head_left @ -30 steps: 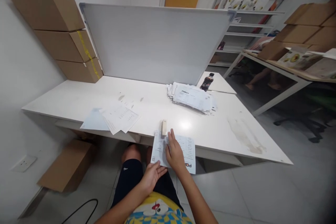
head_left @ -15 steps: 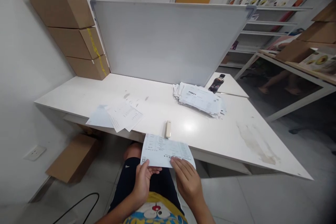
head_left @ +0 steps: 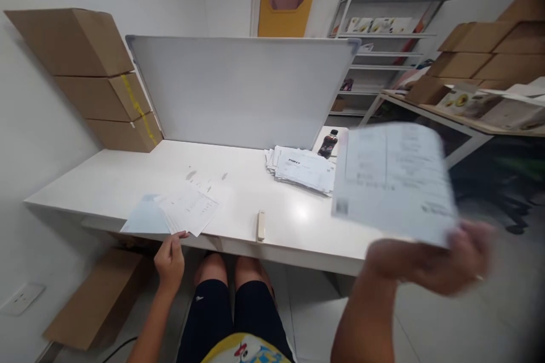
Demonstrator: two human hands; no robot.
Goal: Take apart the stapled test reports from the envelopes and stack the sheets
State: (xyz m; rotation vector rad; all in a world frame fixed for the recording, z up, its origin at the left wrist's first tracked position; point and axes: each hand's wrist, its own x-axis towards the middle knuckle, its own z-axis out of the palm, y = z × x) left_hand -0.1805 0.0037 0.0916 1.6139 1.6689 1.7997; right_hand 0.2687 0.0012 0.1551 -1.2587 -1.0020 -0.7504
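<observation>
My right hand, smeared by motion, grips the lower edge of a printed sheet of paper and holds it up over the table's right side. My left hand is at the table's front edge, thumb and fingers pinched on the near corner of the loose printed papers. Those papers fan out partly over a pale blue sheet. Between the two hands, near the front edge, lies a small cream stapler.
A thick stack of papers sits toward the back right, with a dark drink bottle behind it. A whiteboard stands along the back of the white table. Cardboard boxes are piled at left.
The sheet both hands held above my lap has gone up and right in my right hand alone. My left hand has let go of it and moved left to the loose papers. My view has shifted.
</observation>
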